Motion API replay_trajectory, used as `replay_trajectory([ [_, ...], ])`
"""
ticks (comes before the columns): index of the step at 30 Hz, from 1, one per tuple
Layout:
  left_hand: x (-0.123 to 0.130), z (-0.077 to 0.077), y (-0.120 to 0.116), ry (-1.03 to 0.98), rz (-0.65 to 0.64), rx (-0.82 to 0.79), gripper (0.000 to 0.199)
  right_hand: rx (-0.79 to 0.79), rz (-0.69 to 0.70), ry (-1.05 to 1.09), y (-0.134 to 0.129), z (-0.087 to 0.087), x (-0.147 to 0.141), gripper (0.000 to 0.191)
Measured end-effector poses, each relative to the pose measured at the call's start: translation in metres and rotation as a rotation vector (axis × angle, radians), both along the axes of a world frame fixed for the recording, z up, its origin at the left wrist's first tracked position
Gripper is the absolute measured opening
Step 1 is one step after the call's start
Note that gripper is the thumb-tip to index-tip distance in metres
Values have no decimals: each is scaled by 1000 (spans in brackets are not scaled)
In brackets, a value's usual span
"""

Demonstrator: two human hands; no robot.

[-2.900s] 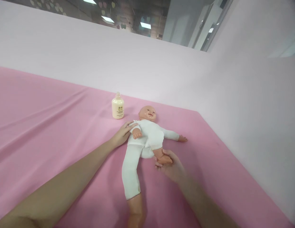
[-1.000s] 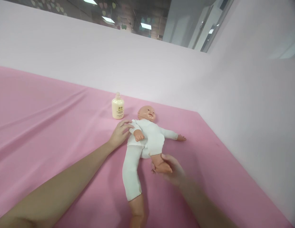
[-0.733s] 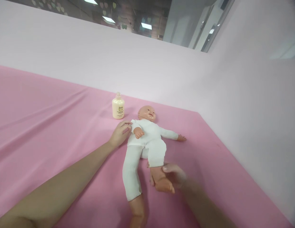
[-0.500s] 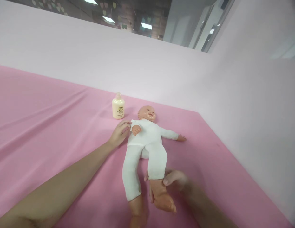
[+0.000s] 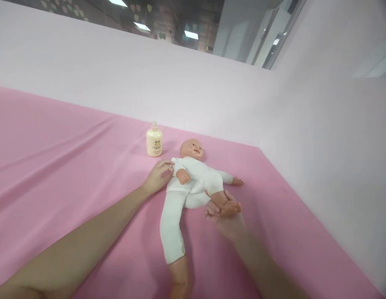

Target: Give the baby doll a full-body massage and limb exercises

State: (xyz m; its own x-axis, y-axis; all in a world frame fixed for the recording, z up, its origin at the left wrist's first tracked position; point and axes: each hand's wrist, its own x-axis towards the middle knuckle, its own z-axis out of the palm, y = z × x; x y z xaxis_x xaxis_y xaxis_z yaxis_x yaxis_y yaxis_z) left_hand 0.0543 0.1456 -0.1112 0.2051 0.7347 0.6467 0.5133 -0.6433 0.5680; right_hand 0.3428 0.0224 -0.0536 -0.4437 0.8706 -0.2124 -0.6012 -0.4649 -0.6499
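Observation:
A baby doll (image 5: 193,178) with a white cloth body lies on its back on a pink sheet (image 5: 118,257). Its leg on the right is bent up toward the belly, and my right hand (image 5: 225,220) is wrapped round the lower part of that leg from below. The other leg lies stretched toward me. At the doll's arm on the left, my left hand (image 5: 159,176) has its fingers closed on the upper arm near the shoulder, and the doll's small hand rests over its chest.
A cream-coloured pump bottle (image 5: 154,142) stands on the sheet left of the doll's head. Behind the sheet rises a white wall (image 5: 118,70), with a window (image 5: 168,20) above it. Another wall bounds the right side.
My right hand has pushed the doll's leg up and toward its belly, bending it. My left hand has shifted slightly right, and the doll's hand beside it has moved a little down and right.

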Motion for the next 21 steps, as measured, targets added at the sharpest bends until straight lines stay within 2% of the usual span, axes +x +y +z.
replay_trajectory([
  [2,1,3,-3,14,-5,8,5,-35,-31,21,2,0,-1,37],
  [9,4,9,-11,31,-25,27,26,-59,2,53,1,-1,-2,33],
  [14,5,11,-12,92,-35,67,18,-49,2,38,2,0,0,35],
  [21,5,16,-16,111,-57,99,9,14,116,-6,-3,0,-1,42],
])
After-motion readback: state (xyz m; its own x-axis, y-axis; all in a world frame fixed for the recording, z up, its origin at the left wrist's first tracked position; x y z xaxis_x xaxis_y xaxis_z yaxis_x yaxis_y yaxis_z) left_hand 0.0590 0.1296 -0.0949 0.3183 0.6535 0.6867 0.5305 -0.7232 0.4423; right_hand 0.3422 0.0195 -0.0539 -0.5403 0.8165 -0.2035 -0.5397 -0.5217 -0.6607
